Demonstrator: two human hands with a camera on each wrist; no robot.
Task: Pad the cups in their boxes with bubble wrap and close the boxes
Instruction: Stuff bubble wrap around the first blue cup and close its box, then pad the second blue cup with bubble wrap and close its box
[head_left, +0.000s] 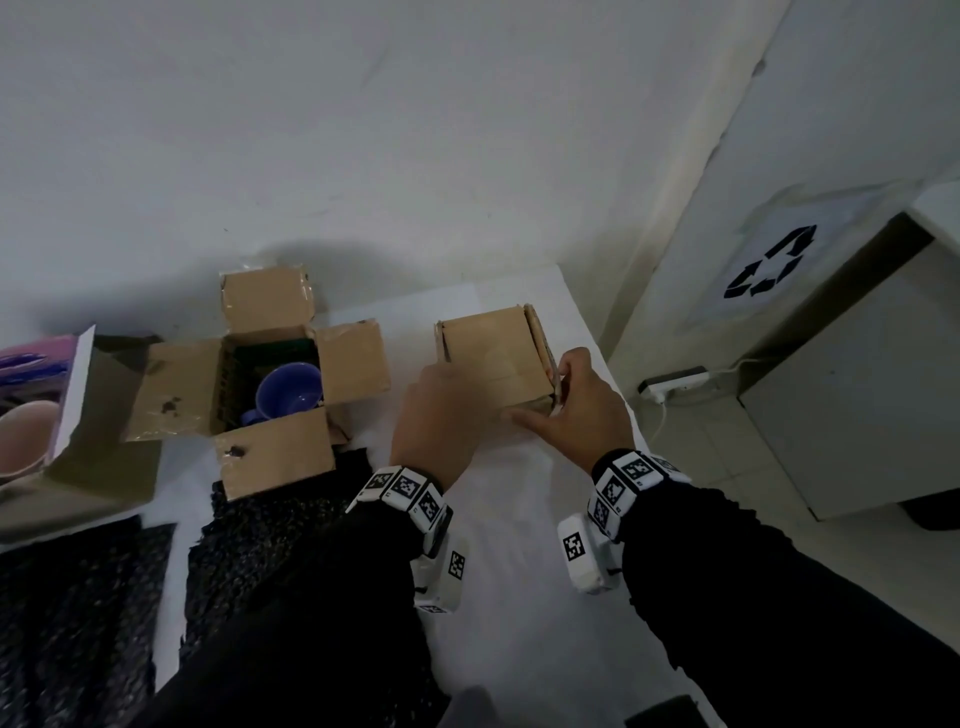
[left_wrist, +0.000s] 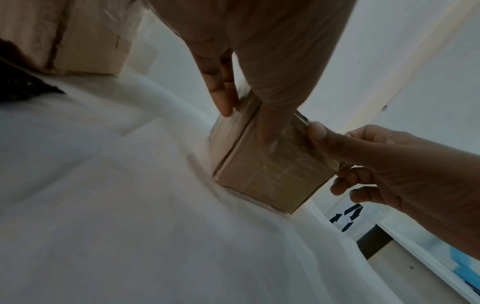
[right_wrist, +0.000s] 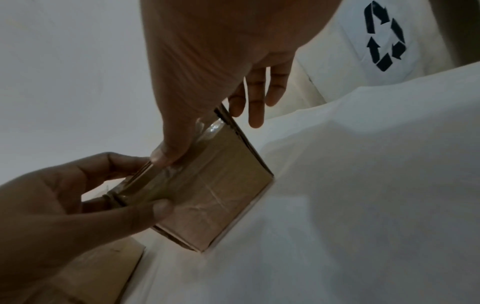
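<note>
A closed brown cardboard box (head_left: 493, 356) stands on the white cloth at the right. My left hand (head_left: 439, 400) holds its near left corner, thumb (left_wrist: 269, 125) on the near face and fingers (left_wrist: 221, 96) down the left side. My right hand (head_left: 563, 402) pinches the near right corner, thumb (right_wrist: 167, 153) on the top edge, fingers (right_wrist: 255, 107) beside the right wall. To the left an open box (head_left: 171, 384) with flaps spread holds a purple cup (head_left: 291, 392). Black bubble wrap (head_left: 270, 525) lies in front of it.
At the far left a third open box (head_left: 98, 452) holds a pink cup (head_left: 23, 436). More black bubble wrap (head_left: 72, 608) lies at the near left. The table edge (head_left: 597, 332) runs just right of the closed box; beyond stand a bin with a recycling sign (head_left: 774, 262) and a power strip (head_left: 675, 382).
</note>
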